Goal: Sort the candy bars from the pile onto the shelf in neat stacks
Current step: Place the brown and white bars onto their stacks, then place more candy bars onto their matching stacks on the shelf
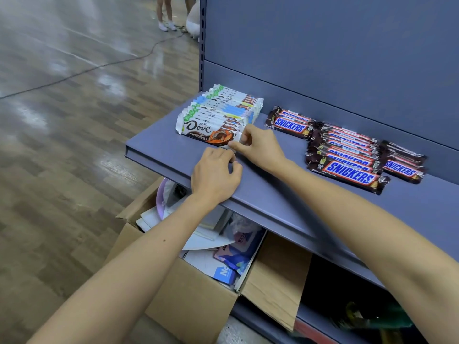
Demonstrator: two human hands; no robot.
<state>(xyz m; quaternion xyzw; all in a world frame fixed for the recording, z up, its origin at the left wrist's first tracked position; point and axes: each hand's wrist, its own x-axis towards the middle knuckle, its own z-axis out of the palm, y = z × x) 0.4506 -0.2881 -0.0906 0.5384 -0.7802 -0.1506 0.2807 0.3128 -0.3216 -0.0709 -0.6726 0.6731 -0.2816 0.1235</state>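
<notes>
A row of white Dove bars (218,115) stands on edge at the left of the blue-grey shelf (273,194). To the right lie brown Snickers bars: a pair (289,124) near the back, a larger overlapping stack (347,155), and a few more (403,162) at far right. My right hand (258,145) touches the right end of the front Dove bar with curled fingers. My left hand (216,175) rests on the shelf just below it, fingers curled, holding nothing that I can see.
Under the shelf sits an open cardboard box (198,294) with papers and packets inside. A wooden floor (74,120) stretches left, crossed by a black cable (99,67). A person's legs (165,13) stand far back. The shelf's back panel (323,45) rises behind.
</notes>
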